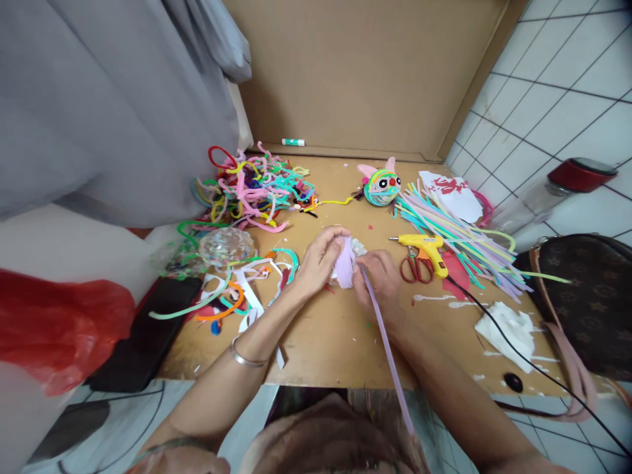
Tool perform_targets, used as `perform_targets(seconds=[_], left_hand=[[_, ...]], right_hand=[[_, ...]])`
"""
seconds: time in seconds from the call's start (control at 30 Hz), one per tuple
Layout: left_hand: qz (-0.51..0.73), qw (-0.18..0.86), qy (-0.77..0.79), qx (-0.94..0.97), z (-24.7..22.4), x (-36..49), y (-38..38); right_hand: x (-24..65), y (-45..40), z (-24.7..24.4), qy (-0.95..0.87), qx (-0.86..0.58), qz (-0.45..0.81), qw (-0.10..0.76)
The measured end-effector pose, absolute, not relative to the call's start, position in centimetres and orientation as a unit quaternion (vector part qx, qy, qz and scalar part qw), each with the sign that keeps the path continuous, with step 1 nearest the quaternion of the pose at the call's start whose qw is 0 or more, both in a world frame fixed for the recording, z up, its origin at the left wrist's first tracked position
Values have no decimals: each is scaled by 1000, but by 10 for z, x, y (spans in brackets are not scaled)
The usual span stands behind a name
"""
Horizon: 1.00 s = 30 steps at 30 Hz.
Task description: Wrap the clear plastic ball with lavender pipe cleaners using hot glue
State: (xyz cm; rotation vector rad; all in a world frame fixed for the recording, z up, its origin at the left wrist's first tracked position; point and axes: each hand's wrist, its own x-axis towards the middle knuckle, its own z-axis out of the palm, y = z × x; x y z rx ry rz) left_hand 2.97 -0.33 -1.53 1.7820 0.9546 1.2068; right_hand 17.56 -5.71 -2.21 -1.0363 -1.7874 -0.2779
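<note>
Near the middle of the wooden table, a small round piece is partly wrapped in lilac pipe cleaner, with whitish material showing at its upper right. My left hand is closed round its left side, thumb on the lilac strands. At its right side my right hand pinches a lilac pipe cleaner, whose long free end runs down toward my lap. Some of my right fingertips are hidden behind the strand and the piece.
A yellow glue gun and red-handled scissors lie right of my hands, beside loose pipe cleaners. A decorated ball sits behind. Tangled pipe cleaners, a clear plastic ball and scraps lie left.
</note>
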Motion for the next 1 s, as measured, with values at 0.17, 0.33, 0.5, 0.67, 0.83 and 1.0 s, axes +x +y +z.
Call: perform_targets(seconds=[0.17, 0.33, 0.5, 0.67, 0.83, 1.0], left_hand=[[497, 365, 351, 705, -15, 32, -4], [519, 303, 361, 713, -14, 34, -6], [502, 280, 361, 734, -15, 32, -9], [479, 264, 347, 762, -17, 30, -10], [461, 238, 368, 772, -16, 30, -15], [458, 233, 355, 781, -16, 28, -17]], right_hand=[[176, -57, -23, -739, -431, -98, 508], [176, -55, -23, -729, -425, -95, 528], [175, -56, -23, -722, -426, -74, 541], [175, -56, -22, -717, -434, -65, 541], [176, -55, -24, -712, -436, -61, 547], [177, -55, -25, -706, -435, -48, 557]])
